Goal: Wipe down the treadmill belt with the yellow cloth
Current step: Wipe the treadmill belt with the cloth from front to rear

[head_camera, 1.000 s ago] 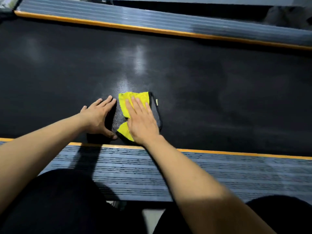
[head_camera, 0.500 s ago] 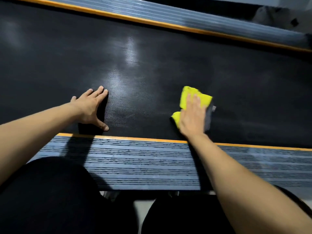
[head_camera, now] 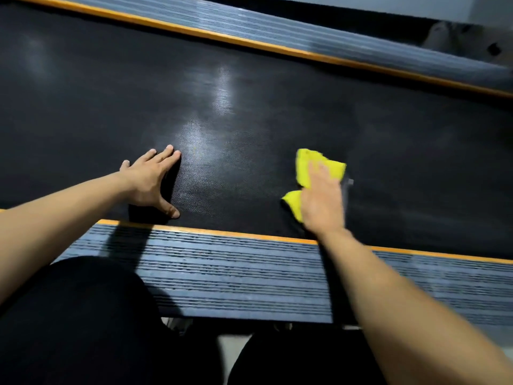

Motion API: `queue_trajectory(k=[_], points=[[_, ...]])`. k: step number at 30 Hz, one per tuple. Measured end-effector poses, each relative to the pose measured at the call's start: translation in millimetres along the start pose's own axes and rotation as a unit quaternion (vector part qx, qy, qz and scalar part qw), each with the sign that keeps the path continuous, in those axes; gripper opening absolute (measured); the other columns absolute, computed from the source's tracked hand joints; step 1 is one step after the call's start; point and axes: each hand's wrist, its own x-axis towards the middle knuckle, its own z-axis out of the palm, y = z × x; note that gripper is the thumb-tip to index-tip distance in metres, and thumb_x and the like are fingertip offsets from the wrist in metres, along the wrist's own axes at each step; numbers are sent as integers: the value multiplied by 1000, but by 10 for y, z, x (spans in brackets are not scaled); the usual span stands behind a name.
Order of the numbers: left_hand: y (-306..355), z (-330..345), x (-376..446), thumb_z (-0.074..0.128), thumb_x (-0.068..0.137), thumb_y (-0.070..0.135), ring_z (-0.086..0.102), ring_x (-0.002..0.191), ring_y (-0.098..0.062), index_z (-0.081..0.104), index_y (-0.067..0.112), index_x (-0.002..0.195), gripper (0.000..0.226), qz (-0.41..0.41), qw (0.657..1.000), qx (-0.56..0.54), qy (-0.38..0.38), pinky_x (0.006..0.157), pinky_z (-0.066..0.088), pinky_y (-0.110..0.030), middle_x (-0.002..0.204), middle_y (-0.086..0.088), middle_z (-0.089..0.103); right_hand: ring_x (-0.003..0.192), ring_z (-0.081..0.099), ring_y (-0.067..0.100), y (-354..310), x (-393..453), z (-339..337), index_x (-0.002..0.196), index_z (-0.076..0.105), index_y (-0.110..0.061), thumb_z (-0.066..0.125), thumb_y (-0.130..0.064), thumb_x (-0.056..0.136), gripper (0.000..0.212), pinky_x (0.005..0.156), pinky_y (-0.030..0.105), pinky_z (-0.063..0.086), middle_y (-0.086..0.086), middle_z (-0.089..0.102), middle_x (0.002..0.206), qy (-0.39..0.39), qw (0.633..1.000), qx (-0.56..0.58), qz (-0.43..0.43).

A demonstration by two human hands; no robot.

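The fingers of the right hand (head_camera: 322,201) lie straight and close together, pressed flat on top of the yellow cloth (head_camera: 306,169), palm down, not curled round it; the hand is blurred, so finer detail of the fingertips cannot be told. The left hand (head_camera: 151,183) rests flat on the treadmill belt (head_camera: 249,107) at centre left of the frame, its four fingers straight and nearly touching one another, the thumb spread wide toward the lower edge, holding nothing. The two hands are well apart, with a bright patch of reflected light on the belt between and above them. The belt is black with a fine dotted texture and fills the middle of the frame. Along its lower edge runs an orange strip and then the ribbed grey side rail (head_camera: 236,276); both forearms cross this rail. A second ribbed rail (head_camera: 277,29) with its own orange strip runs slantwise across the upper part of the frame. Dark-clothed knees (head_camera: 83,315) fill the bottom of the frame. The cloth sits right of centre, near the lower orange strip, folded or bunched under the hand. Its long axis runs roughly from lower left to upper right, following the line of the fingers, with one yellow lobe showing past the fingertips and a smaller one beside the heel of the hand on the left. A grey edge of the cloth shows on its right side.
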Motion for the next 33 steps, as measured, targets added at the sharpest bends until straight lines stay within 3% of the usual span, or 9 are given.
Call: queue_trajectory(k=[2, 7, 12, 16, 19, 23, 27, 30, 33], points=[[6, -4, 11, 86, 42, 73, -11, 156, -20, -13, 34, 158, 157, 3, 1000, 2, -1, 118, 12, -69, 165, 16, -21, 147, 26, 33, 520, -41, -100, 153, 28, -9, 34, -29, 93, 64, 118, 56, 20, 19, 30, 158, 1, 996, -7, 85], [9, 2, 28, 84, 45, 74, -14, 155, -22, -17, 33, 157, 156, 2, 1000, 14, -15, 118, 11, -69, 164, 15, -24, 151, 11, 34, 247, -50, -50, 156, 19, -9, 46, -17, 99, 64, 119, 57, 8, 17, 14, 164, 16, 990, 18, 139], [6, -14, 26, 85, 48, 72, -14, 155, -22, -17, 32, 157, 155, 1, 1000, 17, -16, 118, 11, -68, 165, 14, -25, 146, 27, 42, -1080, -103, 187, 151, 31, 2, 41, -21, 84, 71, 118, 60, 20, 26, 28, 157, -17, 997, 66, -35], [3, 12, 34, 86, 52, 69, -13, 155, -22, -19, 32, 157, 153, -3, 1000, 18, -5, 119, 11, -67, 165, 14, -24, 154, 3, 23, -2133, -230, 383, 158, 16, -14, 38, -21, 93, 68, 124, 48, 1, 7, 8, 166, -40, 976, 85, -197], [-5, 24, 36, 86, 52, 69, -15, 155, -21, -20, 32, 156, 153, -3, 1000, 11, -7, 120, 8, -66, 164, 15, -24, 153, 1, 16, -1990, -154, 366, 158, 14, -20, 41, -21, 95, 69, 125, 43, 1, 0, 7, 167, -61, 968, 78, -232], [-32, 29, 52, 86, 48, 71, -16, 155, -19, -17, 34, 157, 155, 2, 1000, 1, -8, 120, 7, -67, 164, 17, -23, 149, 26, 25, -1145, -45, 269, 154, 30, -15, 42, -16, 90, 66, 120, 41, 10, 8, 27, 162, -15, 990, 62, -123], [-36, 18, 27, 86, 49, 71, -16, 154, -19, -17, 34, 157, 153, 5, 1000, 1, -9, 120, 6, -65, 164, 17, -23, 152, 16, 28, -232, 11, 115, 157, 20, -14, 41, -17, 97, 64, 122, 49, 13, 13, 19, 164, 12, 997, 38, 65], [-14, 4, -2, 84, 48, 73, -14, 155, -19, -16, 34, 157, 153, 2, 1000, 13, -4, 121, 9, -64, 165, 16, -22, 153, 9, 27, -248, -1, 109, 157, 17, -13, 45, -18, 99, 65, 122, 49, 4, 10, 13, 165, 40, 992, 26, 116], [8, -40, -60, 83, 49, 75, -11, 156, -20, -14, 33, 158, 152, 0, 1000, 28, -5, 120, 13, -64, 166, 15, -19, 152, 9, 30, -454, 31, 101, 157, 18, -9, 40, -21, 100, 62, 123, 51, 5, 13, 14, 165, 27, 993, 24, 113]])
